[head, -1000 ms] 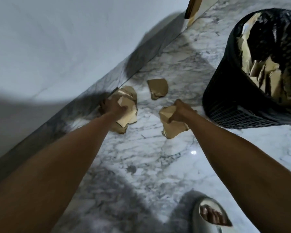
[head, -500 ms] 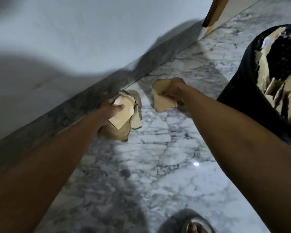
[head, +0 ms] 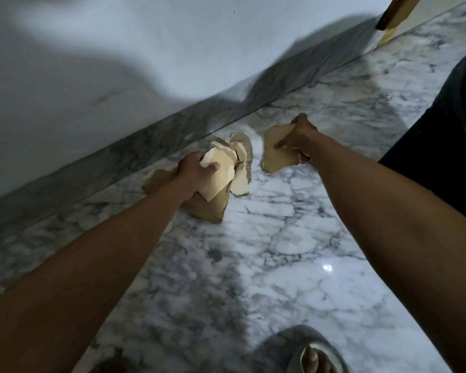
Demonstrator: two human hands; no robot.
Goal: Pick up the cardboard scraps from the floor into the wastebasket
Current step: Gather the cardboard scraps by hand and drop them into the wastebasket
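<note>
Head view: right hand (head: 296, 141) now grips second scrap (head: 275, 154) off floor; left hand (head: 197, 173) clutches bundle (head: 221, 179); wastebasket (head: 441, 146) next.

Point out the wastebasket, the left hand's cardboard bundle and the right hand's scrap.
wastebasket (head: 431, 157): head view, black side wall.
cardboard bundle (head: 221, 170): head view, pale top sheet.
scrap (head: 273, 154): head view, flat face.

The left hand (head: 197, 172) grips a bunch of cardboard scraps (head: 221, 181). The right hand (head: 293, 144) holds another scrap (head: 275, 157) above the marble floor (head: 293, 238). The black wastebasket (head: 436, 157) stands at right.
</note>
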